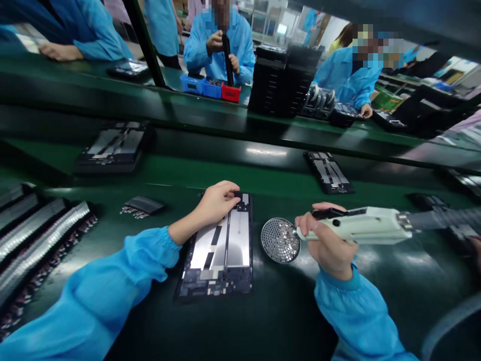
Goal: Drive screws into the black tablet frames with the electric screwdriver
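My right hand (pixel 330 240) is wrapped round a pale electric screwdriver (pixel 368 225), held almost level with its tip over a round metal dish (pixel 281 240) of small screws. A grey cable sleeve runs from the tool's back end off to the right. My left hand (pixel 216 203) rests over the upper edge of an opened tablet (pixel 221 245), fingers curled together; whether they pinch anything is hidden. The tablet lies flat, showing silver battery panels, a dark strip and a circuit board along its near end.
Rows of small ribbed dark parts (pixel 45 240) lie at left, with a smaller bundle (pixel 143 205) nearer. Other opened tablets (pixel 116 143) sit on the green bench, one (pixel 328 173) at back right. Across the divider, people in blue work beside coloured bins (pixel 212 89) and black racks (pixel 280 82).
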Available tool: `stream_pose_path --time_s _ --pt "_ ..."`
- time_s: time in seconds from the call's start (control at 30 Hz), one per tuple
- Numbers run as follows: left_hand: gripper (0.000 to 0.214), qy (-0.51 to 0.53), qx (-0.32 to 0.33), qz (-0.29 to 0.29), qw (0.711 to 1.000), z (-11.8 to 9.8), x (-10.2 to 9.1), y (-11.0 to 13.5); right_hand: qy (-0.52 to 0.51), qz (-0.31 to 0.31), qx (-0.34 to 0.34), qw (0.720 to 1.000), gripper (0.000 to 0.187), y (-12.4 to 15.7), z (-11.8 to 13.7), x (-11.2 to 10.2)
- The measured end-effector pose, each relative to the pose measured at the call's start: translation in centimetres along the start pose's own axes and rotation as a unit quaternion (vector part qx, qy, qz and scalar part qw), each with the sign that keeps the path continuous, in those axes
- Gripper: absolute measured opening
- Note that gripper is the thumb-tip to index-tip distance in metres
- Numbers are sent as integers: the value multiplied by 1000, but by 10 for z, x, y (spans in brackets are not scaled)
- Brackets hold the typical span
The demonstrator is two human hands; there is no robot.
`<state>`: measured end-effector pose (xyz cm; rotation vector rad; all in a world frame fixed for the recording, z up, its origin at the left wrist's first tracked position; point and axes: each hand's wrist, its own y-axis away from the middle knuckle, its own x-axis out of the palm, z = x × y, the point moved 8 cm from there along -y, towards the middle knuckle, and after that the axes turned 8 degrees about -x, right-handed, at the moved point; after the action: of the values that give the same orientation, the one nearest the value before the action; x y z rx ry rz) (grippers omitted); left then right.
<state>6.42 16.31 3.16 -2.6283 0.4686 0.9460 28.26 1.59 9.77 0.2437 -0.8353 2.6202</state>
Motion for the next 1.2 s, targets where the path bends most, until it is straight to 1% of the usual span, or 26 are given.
stream_pose_path --time_s 0.07,0.2,0.37,0.47,0.6,0.67,0.73,0.83,0.9,0.97,1.0,1.07,1.13,1.2 --pt "22 -15 8 4 1000 1 11 -11 22 -29 -6 999 27 -10 -1 -10" --pt "15 -67 41 20 997 3 27 -24 63 -76 -4 995 38 -24 -8 -27" --pt "16 -143 96 58 983 1 39 -29 64 -84 -18 994 36 -28 -14 -35" --pt "19 -188 144 97 967 -6 44 -25 87 -81 -26 993 37 -28 -14 -39" --pt "26 -240 203 155 937 -16 48 -7 84 -48 -6 995 49 -34 -19 -43" --pt "38 -264 210 172 925 -16 49 1 75 -42 -1 996 48 -38 -21 -47" --pt "46 -286 208 183 917 -14 49 4 84 -54 -6 995 42 -42 -24 -56" --pt "47 -312 205 195 907 -11 49 2 127 -73 -9 989 31 -44 -30 -71" --pt "48 -327 206 189 903 -12 47 3 160 -74 2 984 31 -45 -34 -78" --pt "50 -338 209 172 901 -17 45 14 164 -80 9 983 36 -46 -35 -82" --pt "51 -342 211 163 901 -20 45 25 153 -81 13 985 39 -46 -34 -81" --pt "50 -342 214 152 902 -27 50 56 120 -83 12 989 39 -45 -26 -74" --pt "50 -335 213 141 907 -34 58 93 98 -70 -1 993 33 -41 -11 -58" --pt "50 -328 213 118 913 -42 62 126 89 -43 -17 995 26 -33 6 -34"
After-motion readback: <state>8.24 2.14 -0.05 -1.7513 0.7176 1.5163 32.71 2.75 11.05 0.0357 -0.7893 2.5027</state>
